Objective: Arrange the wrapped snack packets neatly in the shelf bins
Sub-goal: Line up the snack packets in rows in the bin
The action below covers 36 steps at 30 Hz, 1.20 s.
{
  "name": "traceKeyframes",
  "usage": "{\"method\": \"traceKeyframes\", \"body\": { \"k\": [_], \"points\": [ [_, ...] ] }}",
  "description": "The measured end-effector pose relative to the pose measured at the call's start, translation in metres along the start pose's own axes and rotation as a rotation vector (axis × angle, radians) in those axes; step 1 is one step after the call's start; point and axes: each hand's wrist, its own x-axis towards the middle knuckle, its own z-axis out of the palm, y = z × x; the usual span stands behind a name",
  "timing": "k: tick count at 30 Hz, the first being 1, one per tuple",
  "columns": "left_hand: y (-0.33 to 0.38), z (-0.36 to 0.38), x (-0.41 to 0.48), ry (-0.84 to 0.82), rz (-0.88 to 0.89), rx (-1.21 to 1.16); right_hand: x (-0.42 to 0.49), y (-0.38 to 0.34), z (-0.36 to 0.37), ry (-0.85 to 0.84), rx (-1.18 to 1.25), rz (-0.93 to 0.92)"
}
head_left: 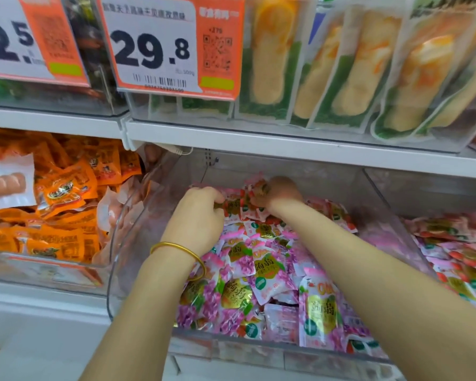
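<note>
Two bare arms are reaching deep into the clear middle bin (pixel 138 221), and both hands are working at its back wall, under the shelf edge (pixel 286 144). The left grip (pixel 201 215), with a gold bangle (pixel 182 247) on its wrist, is curling its fingers round the red-marked packets (pixel 235 206) lying at the rear. The right grip (pixel 282 195) is clenching down on the same bunch from the other side, knuckles up. How many packets each one is holding is hidden by the fingers.

Most of the bin's stock, the pink flowered packets (pixel 259 270), is lying loose and crosswise from the front wall up to the wrists, some face up and some on edge. That jumble is probably why the hands are starting at the back: gathering a bunch between two grips lets the person square it up and set it down flat.

The red-marked ones look more like the stock in the right-hand bin (pixel 456 243) than the flowered kind, so they may be getting pulled out as strays, though the print is too blurred to be sure. The orange packets (pixel 63 193) in the left bin are lying well apart from both hands. The thin wrappers are likely to slip, so a full-finger hold suits them better than a fingertip pinch.
</note>
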Motion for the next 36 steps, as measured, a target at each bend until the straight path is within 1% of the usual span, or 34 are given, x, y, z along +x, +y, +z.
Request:
{"method": "traceKeyframes", "body": {
  "k": [1, 4, 5, 6, 9, 10, 11, 13, 14, 15, 16, 17, 19, 20, 21, 23, 27, 31, 33, 36],
  "points": [
    [0.0, 0.001, 0.001, -0.003, 0.004, -0.008, 0.002, 0.003, -0.005, 0.011, 0.036, -0.001],
    [0.005, 0.003, 0.004, -0.017, 0.018, -0.02, 0.005, 0.012, -0.015, 0.097, 0.288, 0.024],
    [0.007, 0.004, 0.004, -0.019, 0.022, -0.021, 0.004, 0.014, -0.015, 0.118, 0.306, 0.024],
    [0.009, 0.005, 0.005, -0.022, 0.027, -0.019, 0.002, 0.015, -0.013, 0.124, 0.247, 0.022],
    [0.012, 0.009, 0.004, -0.038, 0.037, -0.016, -0.004, 0.018, -0.005, 0.13, -0.204, 0.025],
    [0.013, 0.009, 0.004, -0.043, 0.038, -0.017, -0.005, 0.02, -0.004, 0.142, -0.311, 0.042],
    [0.014, 0.01, 0.004, -0.045, 0.038, -0.017, -0.006, 0.021, -0.004, 0.167, -0.375, 0.059],
    [0.013, 0.01, 0.003, -0.046, 0.037, -0.019, -0.009, 0.024, -0.009, 0.258, -0.385, 0.033],
    [0.013, 0.01, 0.003, -0.044, 0.039, -0.02, -0.01, 0.024, -0.014, 0.304, -0.375, -0.029],
    [0.012, 0.01, 0.003, -0.043, 0.042, -0.02, -0.011, 0.023, -0.019, 0.308, -0.372, -0.111],
    [0.012, 0.01, 0.002, -0.043, 0.044, -0.021, -0.014, 0.022, -0.024, 0.266, -0.369, -0.203],
    [0.012, 0.01, 0.002, -0.043, 0.045, -0.023, -0.017, 0.02, -0.029, 0.18, -0.348, -0.279],
    [0.011, 0.01, 0.003, -0.04, 0.052, -0.025, -0.026, 0.017, -0.026, -0.057, -0.298, -0.368],
    [0.01, 0.01, 0.003, -0.04, 0.054, -0.027, -0.029, 0.017, -0.02, -0.129, -0.346, -0.396],
    [0.01, 0.011, 0.003, -0.04, 0.054, -0.028, -0.029, 0.019, -0.012, -0.155, -0.427, -0.414],
    [0.008, 0.012, 0.003, -0.037, 0.053, -0.037, -0.029, 0.026, -0.001, -0.153, -0.543, -0.405],
    [0.006, 0.013, 0.002, -0.039, 0.041, -0.068, -0.029, 0.024, -0.003, -0.211, -0.612, -0.351],
    [0.005, 0.012, 0.001, -0.036, 0.033, -0.084, -0.03, 0.019, -0.005, -0.217, -0.566, -0.33],
    [0.006, 0.011, -0.001, -0.034, 0.037, -0.094, -0.029, 0.021, -0.006, -0.178, -0.524, -0.345],
    [0.014, 0.011, -0.003, -0.001, 0.062, -0.112, -0.031, 0.025, -0.006, -0.164, -0.549, -0.367]
  ]
}}
